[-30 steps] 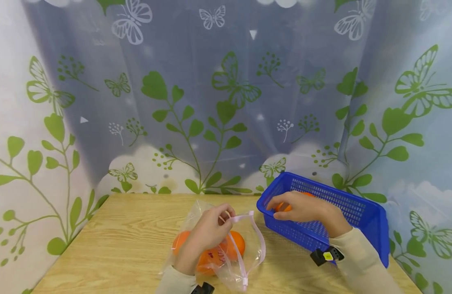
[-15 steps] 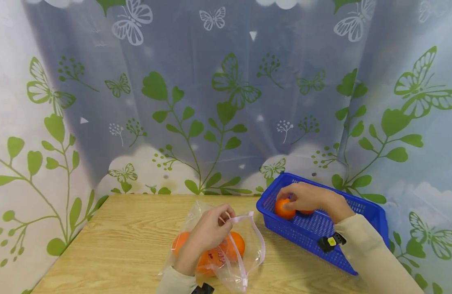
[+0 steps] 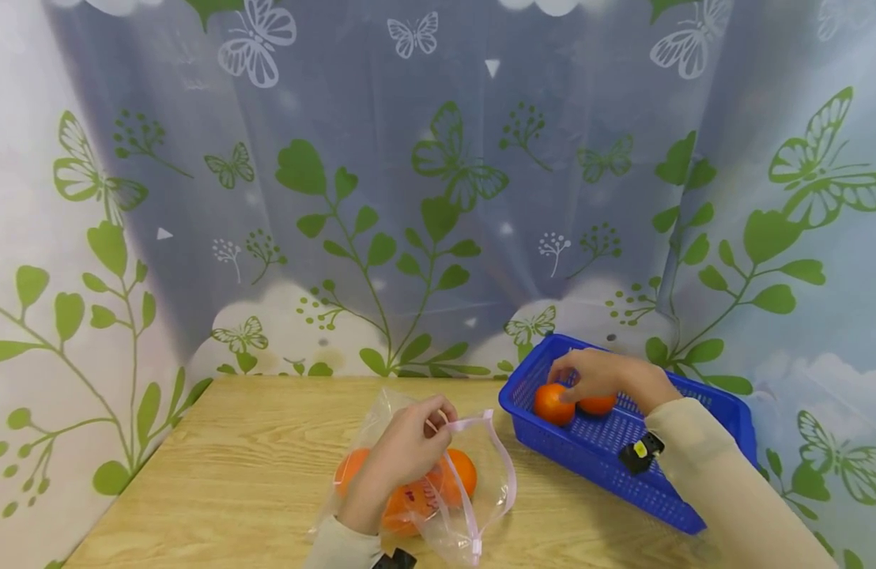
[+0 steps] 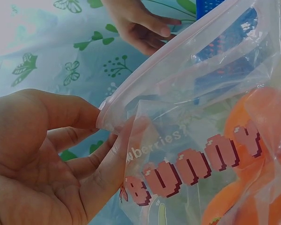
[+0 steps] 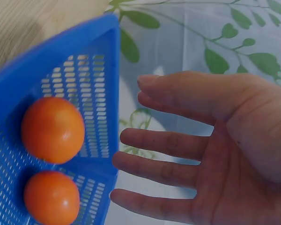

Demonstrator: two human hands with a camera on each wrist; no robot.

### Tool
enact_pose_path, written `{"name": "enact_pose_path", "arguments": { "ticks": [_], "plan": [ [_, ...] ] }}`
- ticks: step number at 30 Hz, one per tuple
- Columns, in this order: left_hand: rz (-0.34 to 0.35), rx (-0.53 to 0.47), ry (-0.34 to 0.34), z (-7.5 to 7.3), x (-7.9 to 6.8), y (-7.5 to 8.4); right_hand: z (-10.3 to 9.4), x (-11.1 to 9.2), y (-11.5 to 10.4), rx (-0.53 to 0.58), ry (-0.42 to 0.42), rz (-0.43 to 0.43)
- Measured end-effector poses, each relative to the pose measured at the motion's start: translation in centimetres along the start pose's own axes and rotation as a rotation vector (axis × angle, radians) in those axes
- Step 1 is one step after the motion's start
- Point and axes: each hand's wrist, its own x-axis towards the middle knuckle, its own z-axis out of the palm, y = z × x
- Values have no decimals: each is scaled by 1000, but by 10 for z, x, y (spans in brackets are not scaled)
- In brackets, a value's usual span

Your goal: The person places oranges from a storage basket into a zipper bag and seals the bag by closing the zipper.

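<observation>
Left hand [image 3: 402,446]: thumb and fingertips pinch the pink seal strip [image 4: 131,84] near 1 o'clock on the bag, the other fingers bent
Zip bag [image 3: 493,466]: clear, on the wooden table [image 3: 267,450], its mouth gaping toward 3 o'clock, a slider [image 3: 476,547] at the mouth's 6 o'clock end; red "BUNNY" lettering [image 4: 194,164] shows on its side
Bagged oranges [image 3: 461,477]: three show through the film, partly behind the left hand
Right hand [image 3: 602,375]: fingers extended and spread, gripping nothing, over the basket's 10 o'clock end; the right wrist view shows the fingertips apart from both oranges there
Blue basket [image 3: 573,454]: perforated, between 2 and 3 o'clock from the bag, also on the table
Basket oranges [image 3: 554,405]: two, toward the 10 o'clock end, one at 3 o'clock from the other
Curtain [image 3: 367,237]: at 12 o'clock behind the table, printed with butterflies and leaves
</observation>
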Motion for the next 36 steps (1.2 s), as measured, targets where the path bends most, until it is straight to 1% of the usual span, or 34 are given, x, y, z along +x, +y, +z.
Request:
{"name": "enact_pose_path", "arguments": {
  "ticks": [5,9,17,25,30,33,36],
  "plan": [
    [0,1,3,0,0,1,-5,1,11,-31,-43,61],
    [0,10,2,-1,0,1,-8,4,22,-20,-78,111],
    [-6,15,-7,0,1,2,-6,7,42,-12,-94,225],
    [-6,6,-9,0,0,1,2,14,59,-29,-77,260],
    [-3,13,-9,0,0,1,6,16,71,-9,-65,272],
    [-2,18,-11,0,0,0,9,17,77,24,-56,286],
    [-4,19,-14,0,1,0,12,17,83,41,-31,275]
  ]
}}
